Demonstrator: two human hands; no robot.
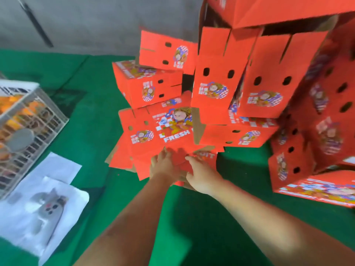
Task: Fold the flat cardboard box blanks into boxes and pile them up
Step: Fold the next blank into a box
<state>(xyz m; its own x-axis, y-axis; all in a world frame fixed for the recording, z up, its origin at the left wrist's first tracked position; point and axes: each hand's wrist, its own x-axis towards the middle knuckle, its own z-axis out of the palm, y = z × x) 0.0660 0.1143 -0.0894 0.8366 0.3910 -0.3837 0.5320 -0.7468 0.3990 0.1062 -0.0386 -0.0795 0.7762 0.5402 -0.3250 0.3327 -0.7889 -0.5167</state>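
Observation:
A flat red cardboard box blank, printed with a cartoon figure and "FRESH", lies tilted on the green floor cover in front of me. My left hand and my right hand both reach onto its near edge, fingers laid over the red flaps. Motion blur hides whether the fingers curl round the cardboard. Behind the blank, several folded red boxes lean in a loose pile, and a taller stack of red boxes rises on the right.
A white wire crate holding orange things stands at the left. White paper and plastic bags with a grey device lie near it. Green cloth covers the floor; a grey wall is behind.

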